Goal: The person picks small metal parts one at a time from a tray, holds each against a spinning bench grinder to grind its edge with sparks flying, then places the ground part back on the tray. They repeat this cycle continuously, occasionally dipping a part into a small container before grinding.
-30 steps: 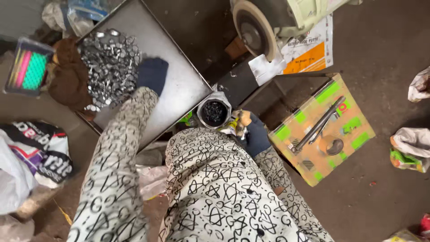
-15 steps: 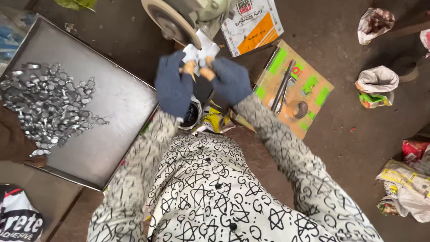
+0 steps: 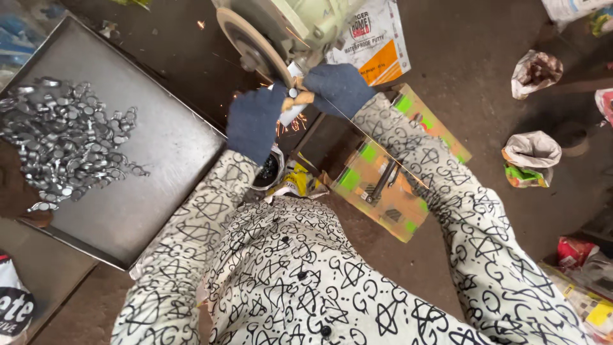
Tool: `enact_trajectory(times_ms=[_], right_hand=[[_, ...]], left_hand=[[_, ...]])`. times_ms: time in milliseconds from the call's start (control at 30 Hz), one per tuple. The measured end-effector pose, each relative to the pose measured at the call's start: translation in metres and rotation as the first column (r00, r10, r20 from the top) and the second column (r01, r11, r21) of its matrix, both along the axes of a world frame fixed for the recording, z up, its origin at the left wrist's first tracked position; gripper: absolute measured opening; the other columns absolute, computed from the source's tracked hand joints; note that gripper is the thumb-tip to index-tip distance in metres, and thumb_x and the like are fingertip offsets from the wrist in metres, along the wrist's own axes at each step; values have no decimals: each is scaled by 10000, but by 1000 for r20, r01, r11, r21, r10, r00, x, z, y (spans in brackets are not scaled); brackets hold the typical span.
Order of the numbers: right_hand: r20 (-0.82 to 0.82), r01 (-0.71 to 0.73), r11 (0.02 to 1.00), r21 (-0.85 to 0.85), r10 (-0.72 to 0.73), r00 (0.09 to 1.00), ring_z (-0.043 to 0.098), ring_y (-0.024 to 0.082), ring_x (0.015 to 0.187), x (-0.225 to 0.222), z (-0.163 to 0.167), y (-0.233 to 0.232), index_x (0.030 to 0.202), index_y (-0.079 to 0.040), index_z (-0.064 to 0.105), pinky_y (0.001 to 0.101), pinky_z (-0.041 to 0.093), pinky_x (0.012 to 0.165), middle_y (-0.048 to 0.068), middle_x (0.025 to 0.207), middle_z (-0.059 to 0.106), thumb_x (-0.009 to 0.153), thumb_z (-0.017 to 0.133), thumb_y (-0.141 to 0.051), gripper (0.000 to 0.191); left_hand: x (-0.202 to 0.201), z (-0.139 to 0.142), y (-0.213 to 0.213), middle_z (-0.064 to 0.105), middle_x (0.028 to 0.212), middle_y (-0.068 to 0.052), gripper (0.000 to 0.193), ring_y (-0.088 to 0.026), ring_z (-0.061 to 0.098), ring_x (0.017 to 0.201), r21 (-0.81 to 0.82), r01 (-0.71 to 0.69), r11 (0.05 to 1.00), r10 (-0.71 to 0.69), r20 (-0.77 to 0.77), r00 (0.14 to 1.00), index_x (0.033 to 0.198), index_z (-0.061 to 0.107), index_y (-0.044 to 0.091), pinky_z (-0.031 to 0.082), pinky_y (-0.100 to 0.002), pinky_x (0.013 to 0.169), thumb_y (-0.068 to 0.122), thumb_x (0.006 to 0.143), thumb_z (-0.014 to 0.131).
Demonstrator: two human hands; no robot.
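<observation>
Dusty workshop floor; both gloved hands, left hand [image 3: 255,121] and right hand [image 3: 338,88], pinch small metal piece [image 3: 292,105] against grinding wheel [image 3: 252,45], sparks; white-orange putty sack [image 3: 377,41] behind, green-taped cardboard box [image 3: 383,185] beneath

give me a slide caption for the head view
Gloved left hand and right hand press a small metal piece against a sparking grinding wheel.

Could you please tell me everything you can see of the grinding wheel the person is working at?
The grinding wheel is a tan, worn-looking disc seen nearly edge-on, tilted, mounted on a pale green machine body. Orange sparks fly below its lower rim, where the gloved left hand and right hand press a small piece.
</observation>
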State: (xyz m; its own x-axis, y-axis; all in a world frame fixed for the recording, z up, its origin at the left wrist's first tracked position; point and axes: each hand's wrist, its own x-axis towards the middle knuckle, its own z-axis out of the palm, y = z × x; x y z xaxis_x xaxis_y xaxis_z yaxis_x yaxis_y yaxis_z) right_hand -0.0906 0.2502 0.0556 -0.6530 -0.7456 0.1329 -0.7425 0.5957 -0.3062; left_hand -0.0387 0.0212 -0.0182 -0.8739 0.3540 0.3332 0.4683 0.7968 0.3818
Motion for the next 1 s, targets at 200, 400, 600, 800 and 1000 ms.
enact_trajectory(times_ms=[200, 400, 600, 800, 1000], right_hand=[[129, 285, 949, -137, -269, 955, 641, 301, 752, 37, 4, -19, 1164, -116, 756, 393, 488, 643, 126, 848, 628, 965, 788, -251, 243], [863, 980, -185, 68, 504, 35, 697, 208, 909, 164, -59, -67, 1137, -54, 633, 318, 593, 813, 96, 999, 713, 977, 701, -419, 404], [883, 928, 55, 370, -332, -332, 622, 178, 752, 194, -112, -113, 1180, -106, 638, 359, 537, 628, 43, 931, 676, 981, 652, -400, 355], [754, 804, 492, -333, -373, 540, 688, 200, 1016, 189, -92, -142, 1318, -26, 614, 329, 565, 834, 118, 1172, 717, 992, 724, -283, 430], [147, 146, 978, -152, -123, 981, 646, 358, 902, 142, 1, -115, 1305, -54, 632, 449, 507, 763, 137, 1020, 680, 936, 734, -276, 443]], left_hand=[[11, 22, 1, 668, 925, -91, 257, -298, 682, 852, 240, 65, 969, -91, 96, 991, 1111, 620, 117, 505, -447, 739, 329, 998, 712], [36, 49, -42, 717, 937, -121, 483, -328, 674, 754, 177, 194, 965, -216, 113, 970, 1096, 672, 78, 497, -498, 625, 315, 679, 726], [19, -9, -185, 696, 1091, -126, 647, -338, 622, 999, -388, -667, 636, 586, -320, 744, 1218, 588, 43, 433, -543, 885, 471, 733, 577], [41, -40, -204, 679, 1032, -125, 320, -331, 629, 1001, -449, -291, 845, 405, 181, 896, 1259, 606, 136, 405, -631, 994, 162, 950, 526], [85, 12, -103, 686, 1065, -164, 245, -363, 670, 966, 599, -5, 801, -350, 475, 808, 1194, 668, 65, 515, -428, 869, 241, 1080, 543]])
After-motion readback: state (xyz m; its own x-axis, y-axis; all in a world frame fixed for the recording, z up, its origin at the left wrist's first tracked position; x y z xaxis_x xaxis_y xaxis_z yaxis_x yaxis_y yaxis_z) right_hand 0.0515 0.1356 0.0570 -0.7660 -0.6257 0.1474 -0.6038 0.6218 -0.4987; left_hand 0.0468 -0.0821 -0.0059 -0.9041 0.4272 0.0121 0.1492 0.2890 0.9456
